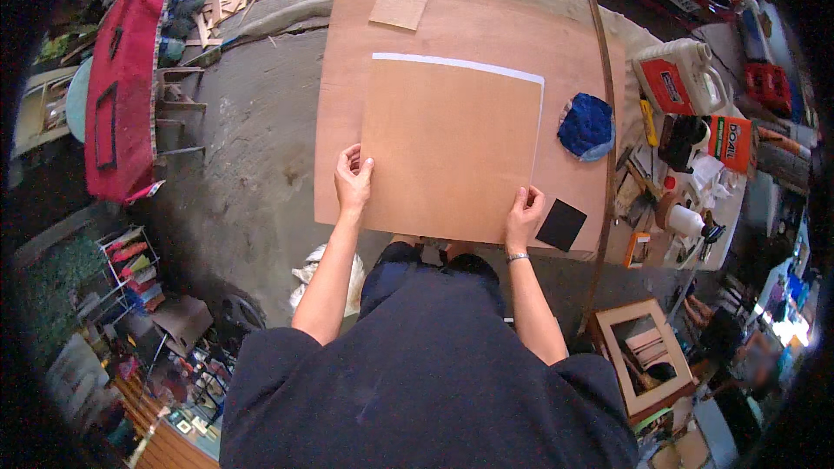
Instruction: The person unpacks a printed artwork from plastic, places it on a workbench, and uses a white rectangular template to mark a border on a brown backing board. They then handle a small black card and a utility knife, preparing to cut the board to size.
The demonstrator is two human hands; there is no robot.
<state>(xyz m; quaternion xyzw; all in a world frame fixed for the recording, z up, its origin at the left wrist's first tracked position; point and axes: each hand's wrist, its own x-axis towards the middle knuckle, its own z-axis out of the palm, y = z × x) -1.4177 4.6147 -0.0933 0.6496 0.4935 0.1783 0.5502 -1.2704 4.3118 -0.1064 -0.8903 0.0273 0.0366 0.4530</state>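
Between my hands is a large tan board (447,148), with a white strip showing along its far edge and down its right side. My left hand (352,175) grips its left edge, thumb on top and fingers curled beneath. Over at the lower right corner, my right hand (524,215) pinches the edge the same way, with a band on the wrist. Under the board lies a wider reddish-brown plywood sheet (343,61) on the table. A black square sheet (562,225) sits just right of my right hand. Farther right rests a crumpled dark blue cloth (585,126).
A small wooden square (399,6) lies at the plywood's far edge. Along the right run a long thin wooden strip (601,61), a large jug (678,78), an orange-red container (731,143) and a white bottle (685,221). A wooden frame (599,321) stands lower right. A red-covered table (130,61) is at left.
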